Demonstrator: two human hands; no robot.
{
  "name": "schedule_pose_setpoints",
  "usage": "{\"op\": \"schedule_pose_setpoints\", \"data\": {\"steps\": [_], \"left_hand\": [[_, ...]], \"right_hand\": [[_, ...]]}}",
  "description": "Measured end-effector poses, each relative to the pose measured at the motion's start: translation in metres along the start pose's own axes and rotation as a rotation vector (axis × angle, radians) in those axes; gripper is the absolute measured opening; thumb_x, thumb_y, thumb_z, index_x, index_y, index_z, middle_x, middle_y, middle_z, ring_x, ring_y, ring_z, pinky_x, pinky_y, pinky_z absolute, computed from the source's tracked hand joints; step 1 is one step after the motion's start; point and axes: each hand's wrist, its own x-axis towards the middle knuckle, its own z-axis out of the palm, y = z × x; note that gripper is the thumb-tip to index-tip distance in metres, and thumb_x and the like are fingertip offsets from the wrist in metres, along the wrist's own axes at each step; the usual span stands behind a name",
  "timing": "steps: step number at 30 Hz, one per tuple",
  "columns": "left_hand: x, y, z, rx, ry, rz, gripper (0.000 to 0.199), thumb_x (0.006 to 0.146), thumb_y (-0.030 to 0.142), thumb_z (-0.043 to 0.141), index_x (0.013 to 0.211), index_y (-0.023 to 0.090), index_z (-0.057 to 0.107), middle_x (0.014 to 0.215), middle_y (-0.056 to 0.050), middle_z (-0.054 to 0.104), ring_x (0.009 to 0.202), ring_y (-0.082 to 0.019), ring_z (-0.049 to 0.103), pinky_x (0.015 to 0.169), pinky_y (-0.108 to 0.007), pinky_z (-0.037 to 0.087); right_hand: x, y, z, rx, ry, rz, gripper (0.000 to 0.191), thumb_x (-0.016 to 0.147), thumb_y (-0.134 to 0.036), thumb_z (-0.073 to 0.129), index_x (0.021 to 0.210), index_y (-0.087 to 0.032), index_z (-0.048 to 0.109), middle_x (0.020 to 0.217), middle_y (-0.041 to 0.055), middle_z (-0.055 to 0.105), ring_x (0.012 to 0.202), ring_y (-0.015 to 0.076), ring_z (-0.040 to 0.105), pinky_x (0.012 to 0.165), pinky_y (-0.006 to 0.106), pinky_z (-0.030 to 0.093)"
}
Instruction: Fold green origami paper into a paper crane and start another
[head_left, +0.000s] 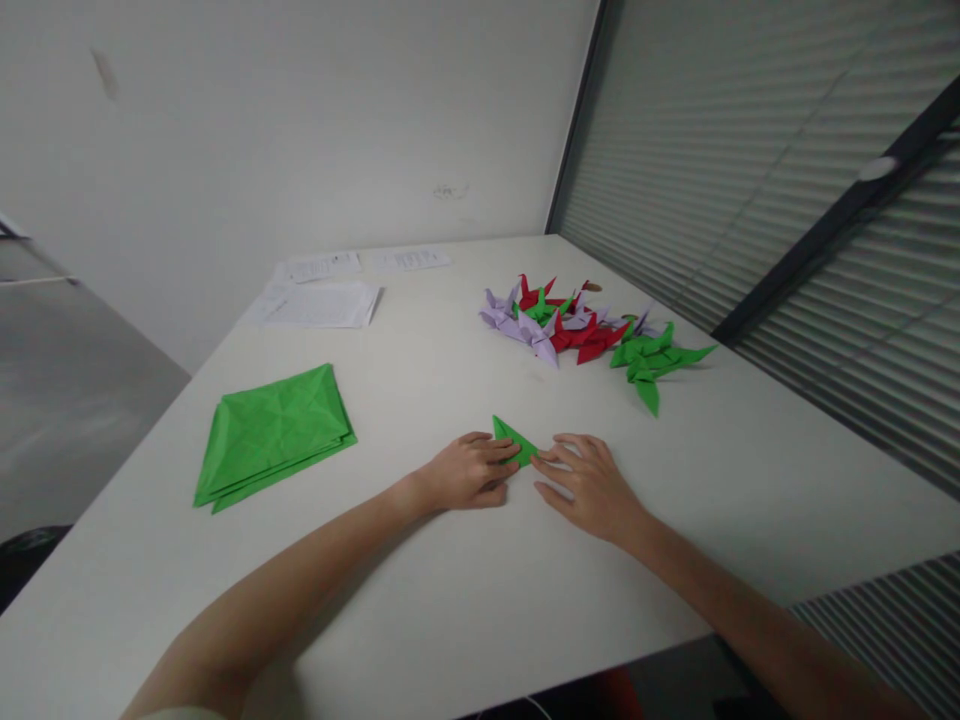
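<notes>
A small folded green paper triangle [517,442] lies on the white table between my hands, one point directed away from me. My left hand [474,472] rests at its left side, fingertips lying over the paper and partly covering it. From the right, my right hand [589,482] touches the paper's right corner with its fingertips, the fingers spread apart. Neither hand lifts the paper off the table.
Crumpled green sheets [277,425] are stacked at the left. Folded paper cranes in red, lilac and green [585,325] lie in a pile at the back right. Printed papers [322,303] lie near the wall. Window blinds [750,180] border the table's right side.
</notes>
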Motion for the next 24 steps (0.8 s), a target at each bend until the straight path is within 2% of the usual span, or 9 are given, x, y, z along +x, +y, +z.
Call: {"op": "schedule_pose_setpoints", "data": {"steps": [5, 10, 14, 17, 21, 24], "left_hand": [[0.000, 0.000, 0.000, 0.007, -0.010, -0.001, 0.036, 0.091, 0.029, 0.048, 0.122, 0.015, 0.059, 0.139, -0.015, 0.052, 0.130, -0.024, 0.049, 0.109, -0.042, 0.037], [0.001, -0.001, 0.000, -0.015, -0.003, -0.006, 0.035, 0.091, 0.028, 0.048, 0.121, 0.015, 0.059, 0.140, -0.014, 0.052, 0.131, -0.024, 0.048, 0.109, -0.043, 0.037], [0.000, -0.002, 0.002, -0.026, 0.011, 0.005, 0.035, 0.091, 0.028, 0.048, 0.122, 0.015, 0.059, 0.139, -0.014, 0.053, 0.131, -0.025, 0.048, 0.108, -0.044, 0.036], [-0.001, -0.004, 0.004, -0.023, 0.033, 0.031, 0.036, 0.091, 0.029, 0.048, 0.123, 0.015, 0.058, 0.136, -0.014, 0.055, 0.130, -0.025, 0.048, 0.107, -0.044, 0.037], [-0.002, -0.004, 0.005, 0.003, 0.081, 0.085, 0.029, 0.091, 0.029, 0.047, 0.111, 0.016, 0.064, 0.123, -0.012, 0.065, 0.122, -0.024, 0.054, 0.106, -0.044, 0.038], [-0.001, -0.001, 0.003, 0.021, 0.096, 0.086, 0.025, 0.090, 0.030, 0.048, 0.096, 0.017, 0.067, 0.106, -0.010, 0.069, 0.106, -0.023, 0.060, 0.102, -0.043, 0.040]], "right_hand": [[-0.009, 0.009, 0.001, -0.001, 0.042, 0.024, 0.027, 0.089, -0.028, 0.057, 0.112, -0.021, 0.068, 0.107, 0.0062, 0.070, 0.114, 0.0287, 0.049, 0.097, 0.046, 0.033], [-0.002, -0.002, -0.002, 0.019, 0.070, 0.003, 0.027, 0.089, -0.031, 0.056, 0.111, -0.019, 0.068, 0.106, 0.0088, 0.068, 0.113, 0.0285, 0.050, 0.097, 0.046, 0.035], [0.002, -0.010, -0.001, 0.026, 0.020, -0.023, 0.035, 0.089, -0.043, 0.056, 0.113, -0.020, 0.067, 0.106, 0.0108, 0.067, 0.111, 0.0297, 0.050, 0.095, 0.047, 0.036], [-0.001, -0.008, 0.002, 0.030, 0.009, 0.002, 0.034, 0.090, -0.041, 0.056, 0.114, -0.020, 0.067, 0.103, 0.0101, 0.068, 0.110, 0.0291, 0.051, 0.095, 0.046, 0.035], [-0.007, -0.002, 0.007, 0.056, 0.018, 0.009, 0.036, 0.089, -0.039, 0.058, 0.119, -0.021, 0.065, 0.107, 0.0102, 0.067, 0.110, 0.0281, 0.052, 0.095, 0.046, 0.036], [-0.008, -0.002, 0.008, 0.051, 0.007, -0.013, 0.040, 0.089, -0.044, 0.056, 0.122, -0.022, 0.063, 0.111, 0.0115, 0.065, 0.110, 0.0283, 0.052, 0.095, 0.046, 0.035]]}}
